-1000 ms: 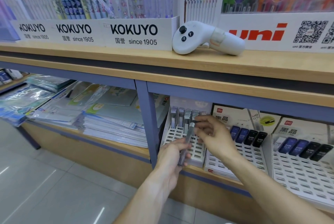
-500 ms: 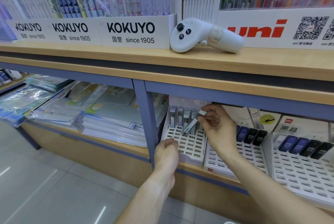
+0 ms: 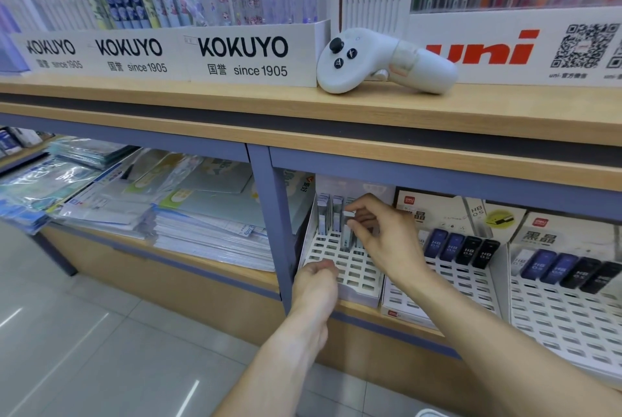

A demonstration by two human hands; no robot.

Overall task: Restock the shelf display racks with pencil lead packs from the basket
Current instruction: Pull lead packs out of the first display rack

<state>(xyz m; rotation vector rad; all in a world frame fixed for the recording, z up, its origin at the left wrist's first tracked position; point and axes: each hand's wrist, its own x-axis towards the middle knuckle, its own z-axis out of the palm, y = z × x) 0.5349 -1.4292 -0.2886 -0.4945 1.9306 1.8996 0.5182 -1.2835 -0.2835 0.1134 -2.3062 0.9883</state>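
A white controller (image 3: 377, 61) is seen lying on the wooden upper shelf (image 3: 235, 103); plastic-wrapped notebooks (image 3: 188, 214) are stacked below it

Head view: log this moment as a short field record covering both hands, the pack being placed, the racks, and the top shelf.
right hand: right hand pinches a grey lead pack, upright over the white slotted rack
left hand: left hand rests on that rack's front left edge, fingers curled
rack contents: a few grey packs stand in its back row; most slots bare
neighbouring racks: dark HB packs in the back rows
top shelf: white controller lies on the wooden shelf
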